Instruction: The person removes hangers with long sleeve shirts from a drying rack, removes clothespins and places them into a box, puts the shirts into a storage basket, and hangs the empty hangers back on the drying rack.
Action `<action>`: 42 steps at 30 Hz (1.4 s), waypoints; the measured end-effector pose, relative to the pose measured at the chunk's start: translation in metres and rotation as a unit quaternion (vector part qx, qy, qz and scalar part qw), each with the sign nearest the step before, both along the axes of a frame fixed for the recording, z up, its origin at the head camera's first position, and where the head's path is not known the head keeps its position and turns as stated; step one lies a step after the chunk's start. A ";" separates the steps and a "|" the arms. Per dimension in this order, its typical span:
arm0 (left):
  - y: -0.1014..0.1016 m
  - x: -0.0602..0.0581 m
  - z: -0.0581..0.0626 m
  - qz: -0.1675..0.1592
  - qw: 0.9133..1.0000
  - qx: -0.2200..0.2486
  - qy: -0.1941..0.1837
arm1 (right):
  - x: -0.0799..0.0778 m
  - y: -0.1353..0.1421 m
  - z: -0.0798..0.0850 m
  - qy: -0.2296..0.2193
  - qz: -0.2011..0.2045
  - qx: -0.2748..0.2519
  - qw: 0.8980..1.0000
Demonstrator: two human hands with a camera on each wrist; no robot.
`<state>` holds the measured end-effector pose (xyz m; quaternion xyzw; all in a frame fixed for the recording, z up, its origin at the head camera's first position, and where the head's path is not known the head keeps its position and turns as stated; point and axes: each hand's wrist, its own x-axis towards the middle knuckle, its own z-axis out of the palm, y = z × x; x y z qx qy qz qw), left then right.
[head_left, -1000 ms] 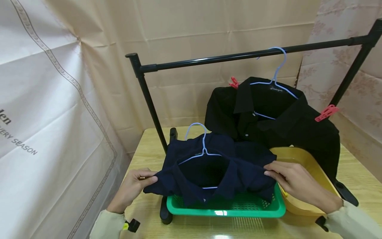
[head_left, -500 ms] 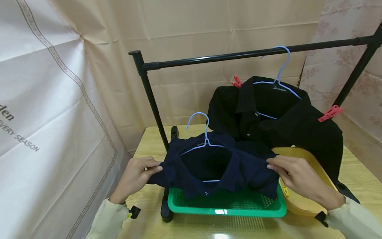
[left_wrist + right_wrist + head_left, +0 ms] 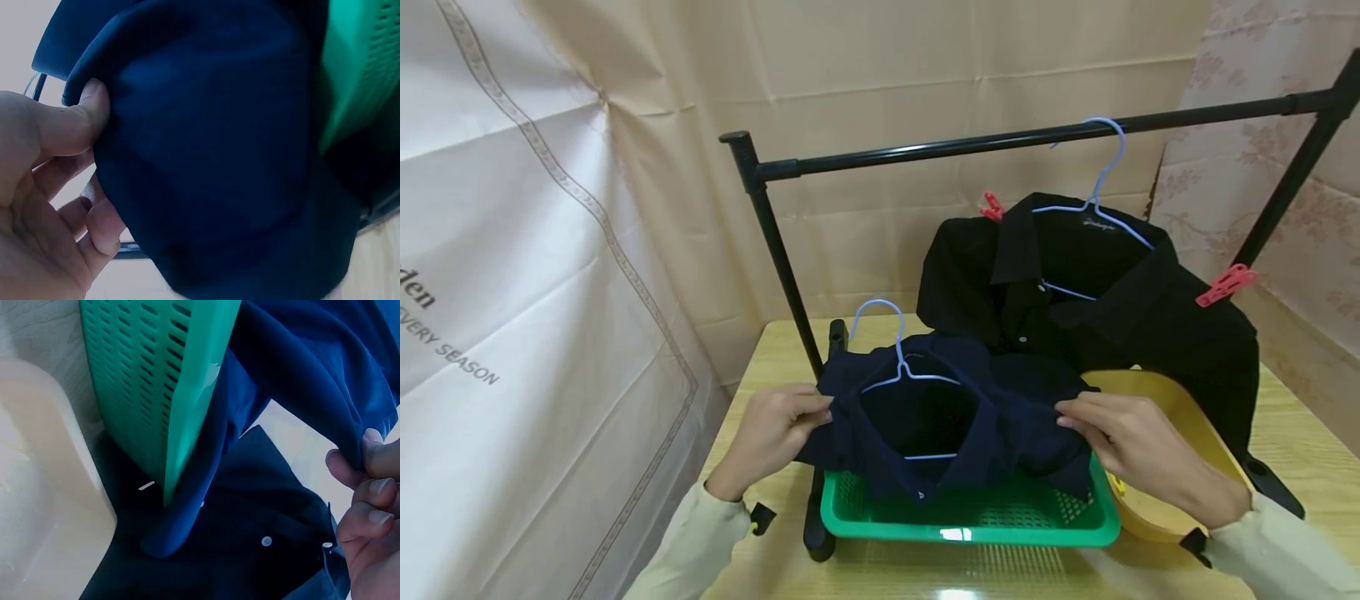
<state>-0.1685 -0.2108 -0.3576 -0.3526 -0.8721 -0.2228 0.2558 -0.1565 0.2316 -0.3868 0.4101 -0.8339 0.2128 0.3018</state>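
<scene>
A navy collared shirt [image 3: 1015, 408] on a light blue hanger [image 3: 901, 367] spreads over the green perforated basket [image 3: 955, 535]. My left hand [image 3: 775, 429] pinches the shirt's left shoulder edge between thumb and fingers. The left wrist view shows the thumb on the dark blue cloth [image 3: 206, 137]. At the other shoulder, my right hand [image 3: 1131, 442] pinches the fabric. In the right wrist view that hand [image 3: 372, 494] grips a corner of the cloth with thumb and forefinger. The hanger's hook stands free of the rack, leaning left; the shirt's lower part is hidden.
A black rack bar [image 3: 940, 152] crosses above. From it hangs a black shirt [image 3: 1112, 321] on a similar hanger, with red clothespins [image 3: 1227, 285] at its shoulders. A yellow basin [image 3: 1150, 385] stands right of the basket on the wooden table [image 3: 760, 575].
The navy shirt and hanger rose a little, then sank partway. My left hand has moved inward to the right, and the hanger's hook has shifted left. The right hand has shifted only slightly.
</scene>
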 end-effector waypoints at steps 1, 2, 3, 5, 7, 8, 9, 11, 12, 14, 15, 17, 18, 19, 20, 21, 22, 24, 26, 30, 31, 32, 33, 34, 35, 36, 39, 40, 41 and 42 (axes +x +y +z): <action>0.002 -0.001 0.001 -0.002 1.000 -0.002 0.001 | 0.000 -0.001 0.000 -0.002 0.000 0.003 1.000; 0.004 -0.002 0.002 -0.003 1.000 -0.004 0.002 | 0.000 -0.001 0.000 -0.008 -0.002 0.008 1.000; 0.006 -0.003 0.003 -0.006 1.000 -0.006 0.003 | 0.000 -0.002 0.000 -0.011 -0.004 0.012 1.000; 0.010 -0.005 0.004 -0.010 1.000 -0.008 0.005 | 0.001 -0.002 0.000 -0.020 -0.011 0.022 1.000; 0.013 -0.006 0.007 -0.013 1.000 -0.010 0.008 | 0.001 -0.003 0.000 -0.028 -0.018 0.032 0.999; 0.015 -0.007 0.008 -0.015 1.000 -0.011 0.009 | 0.001 -0.003 0.000 -0.024 -0.016 0.032 0.999; 0.016 -0.008 0.010 -0.017 1.000 -0.012 0.011 | 0.001 -0.004 0.000 -0.019 -0.015 0.033 0.999; 0.020 -0.008 0.014 -0.019 1.000 -0.016 0.014 | 0.001 -0.005 0.000 -0.012 -0.009 0.034 0.999; 0.022 -0.009 0.016 -0.021 1.000 -0.017 0.017 | 0.000 -0.006 0.000 -0.012 -0.008 0.035 0.999; 0.027 -0.009 0.020 -0.027 0.999 -0.016 0.021 | 0.000 -0.008 0.001 -0.004 -0.003 0.037 0.999; 0.029 -0.009 0.022 -0.031 0.999 -0.015 0.023 | 0.000 -0.009 0.002 -0.005 -0.004 0.042 0.999; 0.034 -0.009 0.024 -0.042 0.999 -0.016 0.027 | 0.000 -0.012 0.003 -0.005 -0.003 0.049 0.999; 0.036 -0.009 0.025 -0.046 0.998 -0.017 0.027 | -0.001 -0.013 0.004 -0.004 -0.002 0.054 0.999; 0.038 -0.009 0.025 -0.049 0.998 -0.018 0.027 | -0.001 -0.014 0.005 0.000 -0.001 0.056 0.998; 0.039 -0.009 0.026 -0.052 0.998 -0.019 0.026 | -0.001 -0.016 0.006 0.002 0.002 0.056 0.998; 0.041 -0.009 0.025 -0.053 0.998 -0.020 0.026 | -0.001 -0.017 0.006 0.006 0.003 0.058 0.998; 0.042 -0.009 0.025 -0.054 0.998 -0.021 0.026 | -0.001 -0.018 0.006 0.010 0.004 0.058 0.998; 0.043 -0.010 0.024 -0.053 0.998 -0.021 0.025 | -0.001 -0.019 0.007 0.013 0.005 0.054 0.998; 0.043 -0.010 0.022 -0.054 0.998 -0.020 0.025 | -0.001 -0.020 0.007 0.014 0.008 0.047 0.999; 0.041 -0.012 0.018 -0.055 0.998 -0.008 0.028 | -0.001 -0.022 0.007 0.011 0.013 0.042 0.999; 0.040 -0.012 0.017 -0.055 0.998 -0.004 0.029 | -0.001 -0.023 0.007 0.011 0.012 0.043 0.999; 0.038 -0.013 0.017 -0.055 0.998 0.001 0.030 | -0.001 -0.023 0.007 0.012 0.009 0.045 0.999; 0.037 -0.013 0.016 -0.056 0.998 0.004 0.031 | -0.001 -0.024 0.007 0.013 0.007 0.047 0.999; 0.036 -0.013 0.015 -0.058 0.998 0.007 0.033 | -0.001 -0.024 0.007 0.014 0.007 0.045 0.999; 0.034 -0.013 0.014 -0.061 0.998 0.009 0.032 | -0.001 -0.024 0.008 0.016 0.006 0.043 0.999; 0.033 -0.013 0.013 -0.065 0.997 0.010 0.028 | -0.001 -0.023 0.008 0.021 0.005 0.039 0.999; 0.026 -0.013 0.012 -0.079 0.997 0.018 0.010 | -0.001 -0.020 0.010 0.039 0.001 0.024 0.999; 0.023 -0.013 0.012 -0.083 0.996 0.021 0.002 | -0.002 -0.018 0.011 0.044 0.001 0.015 0.999; 0.020 -0.013 0.012 -0.085 0.996 0.025 -0.008 | -0.003 -0.015 0.012 0.046 -0.002 0.009 0.999; 0.018 -0.013 0.013 -0.087 0.996 0.028 -0.015 | -0.004 -0.012 0.013 0.047 -0.008 0.005 0.999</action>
